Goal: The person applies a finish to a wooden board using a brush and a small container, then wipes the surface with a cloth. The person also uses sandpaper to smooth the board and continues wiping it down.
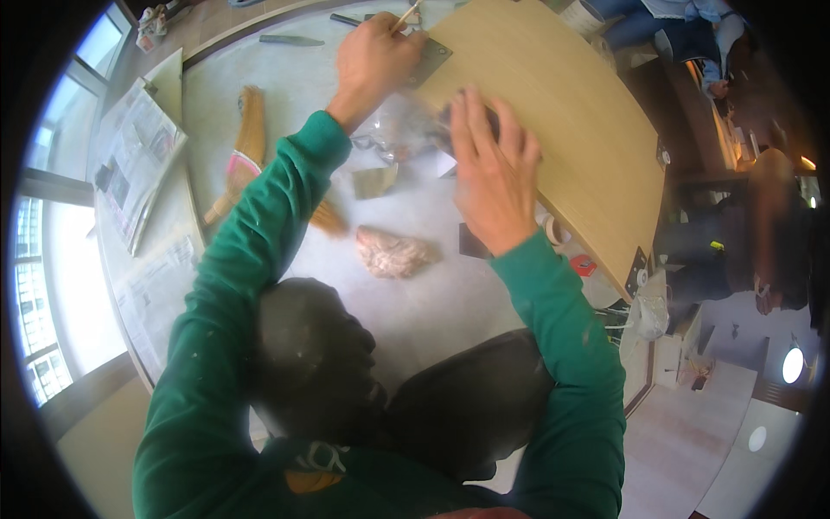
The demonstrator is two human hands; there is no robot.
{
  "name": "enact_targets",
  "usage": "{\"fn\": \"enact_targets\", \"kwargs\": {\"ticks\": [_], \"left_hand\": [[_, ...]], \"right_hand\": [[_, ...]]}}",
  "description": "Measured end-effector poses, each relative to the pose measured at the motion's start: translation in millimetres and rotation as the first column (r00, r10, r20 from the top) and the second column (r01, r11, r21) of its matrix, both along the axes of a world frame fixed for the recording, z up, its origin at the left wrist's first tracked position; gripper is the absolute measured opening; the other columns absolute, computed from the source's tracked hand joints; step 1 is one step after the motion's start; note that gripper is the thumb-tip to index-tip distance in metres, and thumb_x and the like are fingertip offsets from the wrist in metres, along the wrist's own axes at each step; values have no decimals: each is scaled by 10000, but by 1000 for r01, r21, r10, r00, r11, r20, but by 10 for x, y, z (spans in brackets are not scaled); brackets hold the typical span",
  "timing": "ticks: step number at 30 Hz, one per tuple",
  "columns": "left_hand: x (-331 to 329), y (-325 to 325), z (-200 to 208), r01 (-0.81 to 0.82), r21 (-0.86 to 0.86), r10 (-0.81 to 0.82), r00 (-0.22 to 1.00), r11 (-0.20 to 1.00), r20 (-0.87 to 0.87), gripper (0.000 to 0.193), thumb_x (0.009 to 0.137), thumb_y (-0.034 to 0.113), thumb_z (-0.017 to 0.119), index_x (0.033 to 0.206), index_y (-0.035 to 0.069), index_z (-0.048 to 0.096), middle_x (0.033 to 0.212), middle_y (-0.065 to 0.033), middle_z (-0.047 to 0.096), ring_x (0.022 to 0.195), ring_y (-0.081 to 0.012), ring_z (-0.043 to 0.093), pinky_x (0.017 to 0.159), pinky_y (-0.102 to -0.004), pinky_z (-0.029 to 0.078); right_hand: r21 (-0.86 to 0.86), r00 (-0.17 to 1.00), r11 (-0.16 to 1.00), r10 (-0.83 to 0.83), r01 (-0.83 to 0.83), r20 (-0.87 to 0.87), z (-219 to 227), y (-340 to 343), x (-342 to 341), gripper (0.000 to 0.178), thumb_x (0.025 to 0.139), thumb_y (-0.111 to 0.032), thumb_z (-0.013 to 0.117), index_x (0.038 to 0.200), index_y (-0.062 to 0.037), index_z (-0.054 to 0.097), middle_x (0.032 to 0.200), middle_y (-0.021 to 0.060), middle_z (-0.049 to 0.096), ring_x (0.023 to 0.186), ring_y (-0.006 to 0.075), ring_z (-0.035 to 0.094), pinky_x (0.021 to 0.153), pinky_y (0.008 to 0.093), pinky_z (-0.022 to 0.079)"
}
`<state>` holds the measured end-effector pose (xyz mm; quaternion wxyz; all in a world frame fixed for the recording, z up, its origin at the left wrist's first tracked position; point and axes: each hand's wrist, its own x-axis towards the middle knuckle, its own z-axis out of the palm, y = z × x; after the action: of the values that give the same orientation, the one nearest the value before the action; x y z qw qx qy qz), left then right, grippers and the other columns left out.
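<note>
My left hand [373, 67] is closed around a thin pale stick [406, 16], at the far corner of a light wooden board. Beside its fingers, a dark metal corner plate [432, 60] is fixed to the board [562, 104]. My right hand [497, 177] is over the board's near left edge, its fingers curved on a dark object [494, 124] that they mostly hide. Between the hands lies a clear plastic bag [393, 130]. Nearer to me are a brownish square piece [374, 182] and a crumpled pinkish rag [393, 253].
Two dark sculpted heads [316, 346] [471, 389] stand close to me. A straw-coloured brush [251, 130] lies left, beside newspaper [143, 164]. A knife-like tool [291, 40] lies at the far edge. A red item [583, 265] and tape roll [556, 229] sit by the board. People stand at right.
</note>
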<state>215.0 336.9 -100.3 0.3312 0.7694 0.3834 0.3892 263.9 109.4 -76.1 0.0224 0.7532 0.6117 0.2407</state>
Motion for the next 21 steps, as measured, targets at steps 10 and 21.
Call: {"fn": "enact_targets", "kwargs": {"ticks": [10, 21], "left_hand": [[-33, -36, 13, -29, -4, 30, 999, 1000, 36, 453, 854, 406, 738, 1090, 19, 744, 952, -156, 771, 879, -339, 736, 803, -407, 562], [-56, 3, 19, -65, 80, 62, 997, 995, 40, 452, 814, 415, 762, 1017, 14, 717, 906, -187, 759, 869, -390, 727, 815, -445, 556]], "right_hand": [[-23, 997, 997, -79, 78, -11, -49, -669, 68, 670, 843, -21, 565, 1508, -58, 496, 1644, 85, 384, 1389, 324, 425, 1044, 520, 372], [-17, 969, 969, -246, 247, 33, -83, -1703, 363, 667, 855, -46, 577, 1516, -66, 486, 1657, 83, 368, 1414, 331, 419, 1076, 501, 332]]}}
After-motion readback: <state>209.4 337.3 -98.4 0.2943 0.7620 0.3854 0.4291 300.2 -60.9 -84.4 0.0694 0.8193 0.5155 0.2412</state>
